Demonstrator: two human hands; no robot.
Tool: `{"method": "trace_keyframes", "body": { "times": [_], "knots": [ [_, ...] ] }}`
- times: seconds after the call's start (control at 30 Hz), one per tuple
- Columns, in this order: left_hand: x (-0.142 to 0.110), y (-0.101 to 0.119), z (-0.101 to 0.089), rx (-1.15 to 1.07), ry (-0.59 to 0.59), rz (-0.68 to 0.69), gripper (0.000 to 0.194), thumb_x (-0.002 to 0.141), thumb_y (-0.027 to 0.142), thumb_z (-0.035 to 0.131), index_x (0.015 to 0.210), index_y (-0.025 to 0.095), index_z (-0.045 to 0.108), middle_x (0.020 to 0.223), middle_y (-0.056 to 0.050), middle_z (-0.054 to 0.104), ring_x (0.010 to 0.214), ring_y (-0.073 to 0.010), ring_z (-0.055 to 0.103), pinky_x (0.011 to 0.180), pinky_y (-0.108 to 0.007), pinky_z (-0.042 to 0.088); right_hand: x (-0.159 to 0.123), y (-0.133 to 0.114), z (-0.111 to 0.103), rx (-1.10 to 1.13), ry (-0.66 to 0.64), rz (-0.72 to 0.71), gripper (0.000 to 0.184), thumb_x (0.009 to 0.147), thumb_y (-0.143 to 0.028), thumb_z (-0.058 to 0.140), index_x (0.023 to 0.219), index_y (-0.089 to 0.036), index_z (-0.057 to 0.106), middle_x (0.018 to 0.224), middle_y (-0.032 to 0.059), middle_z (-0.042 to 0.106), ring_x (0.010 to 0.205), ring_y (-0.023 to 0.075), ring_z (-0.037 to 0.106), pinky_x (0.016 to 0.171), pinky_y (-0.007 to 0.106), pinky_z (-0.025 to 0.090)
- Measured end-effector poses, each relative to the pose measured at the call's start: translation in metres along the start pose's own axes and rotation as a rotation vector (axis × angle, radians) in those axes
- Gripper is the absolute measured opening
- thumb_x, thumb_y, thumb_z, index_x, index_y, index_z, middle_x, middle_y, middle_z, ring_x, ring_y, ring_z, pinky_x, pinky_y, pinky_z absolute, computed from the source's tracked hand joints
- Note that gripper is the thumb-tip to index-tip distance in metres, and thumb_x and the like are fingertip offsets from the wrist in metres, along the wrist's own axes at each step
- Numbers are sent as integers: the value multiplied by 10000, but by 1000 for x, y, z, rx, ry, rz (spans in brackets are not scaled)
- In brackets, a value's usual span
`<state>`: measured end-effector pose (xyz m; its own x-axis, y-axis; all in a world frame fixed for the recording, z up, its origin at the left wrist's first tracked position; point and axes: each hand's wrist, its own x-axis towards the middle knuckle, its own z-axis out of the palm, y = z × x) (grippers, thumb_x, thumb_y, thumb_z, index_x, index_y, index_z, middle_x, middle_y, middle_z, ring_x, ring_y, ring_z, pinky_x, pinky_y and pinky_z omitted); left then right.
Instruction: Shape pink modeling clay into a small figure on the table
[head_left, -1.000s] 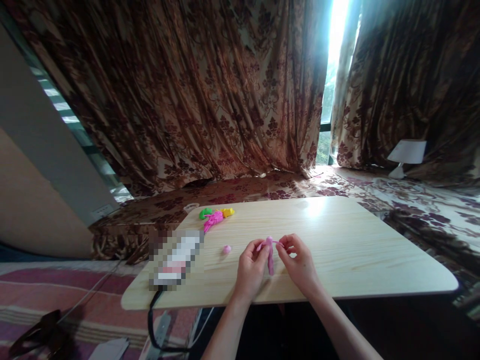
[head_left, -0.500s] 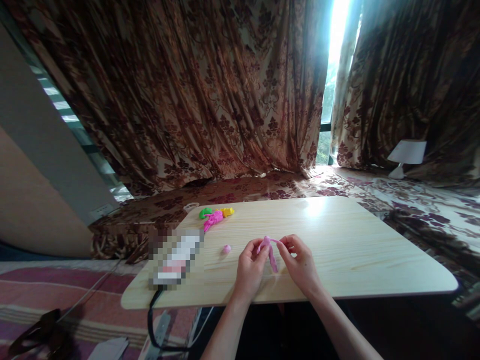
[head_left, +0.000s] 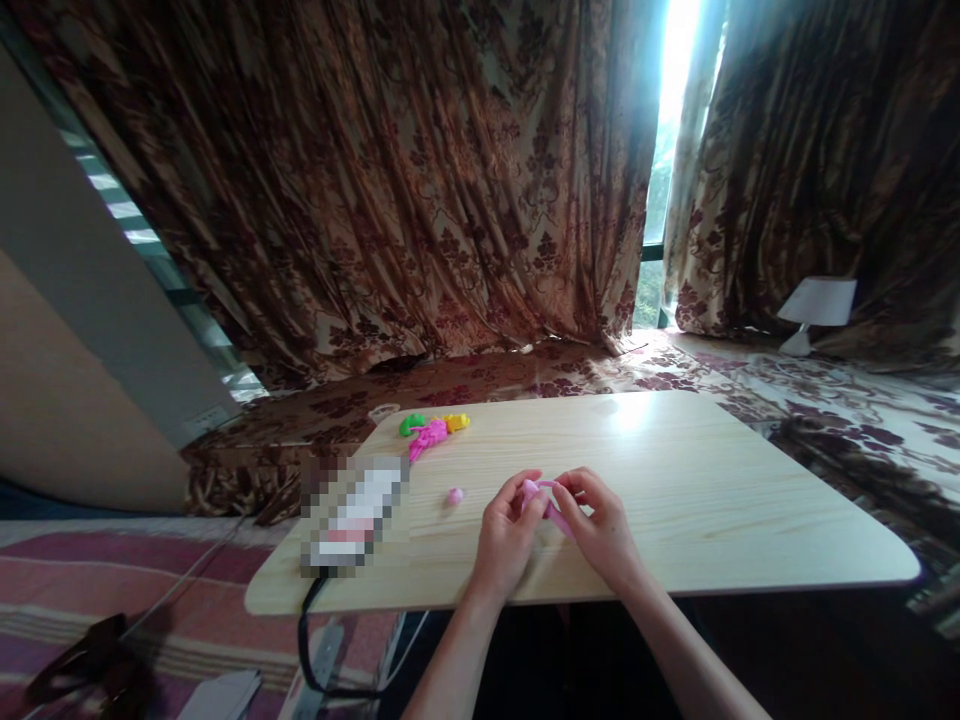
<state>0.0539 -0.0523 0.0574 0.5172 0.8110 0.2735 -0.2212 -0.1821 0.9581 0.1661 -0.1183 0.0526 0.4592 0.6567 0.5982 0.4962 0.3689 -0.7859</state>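
Above the near part of the table, my left hand (head_left: pixel 504 535) is closed, thumb and fingers pinching a pink piece (head_left: pixel 559 519) with a rounded knob on top and narrow limb-like strips. My right hand (head_left: pixel 600 515) pinches a thin strip of the same piece from the other side. Both hands are close together, and the fingers hide much of the piece. I cannot tell what kind of thing it is. A small pale pink ball (head_left: pixel 455 496) lies on the table to the left of my left hand.
On the wooden table (head_left: pixel 712 500), green (head_left: pixel 411 425), magenta (head_left: pixel 429 436) and yellow (head_left: pixel 457 423) items lie at the back left. A blurred-out flat object (head_left: pixel 352 515) rests at the left edge, a black cable (head_left: pixel 301 640) below it. A white lamp (head_left: pixel 817 302) stands behind, right.
My fingers have drawn slightly closer together around the pink piece. Its hanging strip has swung to the right, towards my right hand. The items on the table have stayed put.
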Motion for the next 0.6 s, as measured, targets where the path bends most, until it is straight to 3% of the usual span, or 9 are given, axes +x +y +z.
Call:
{"method": "trace_keyframes", "body": {
  "times": [0.13, 0.6],
  "knots": [
    [1, -4, -2, 29, 19, 7, 174, 777, 324, 611, 843, 167, 646, 729, 2, 615, 692, -115, 557, 642, -195, 428, 0, 1, 1, 4, -34, -19, 137, 879, -229, 523, 775, -193, 605, 766, 16, 576, 726, 154, 567, 633, 261, 456],
    [0, -7, -4, 53, 67, -27, 197, 737, 354, 628, 799, 170, 665, 636, 15, 593, 611, -130, 581, 579, -209, 439, 0, 1, 1, -18, -91, -47, 160, 885, -213, 515, 762, -191, 614, 735, 8, 568, 678, 141, 550, 624, 258, 443]
  ]
}}
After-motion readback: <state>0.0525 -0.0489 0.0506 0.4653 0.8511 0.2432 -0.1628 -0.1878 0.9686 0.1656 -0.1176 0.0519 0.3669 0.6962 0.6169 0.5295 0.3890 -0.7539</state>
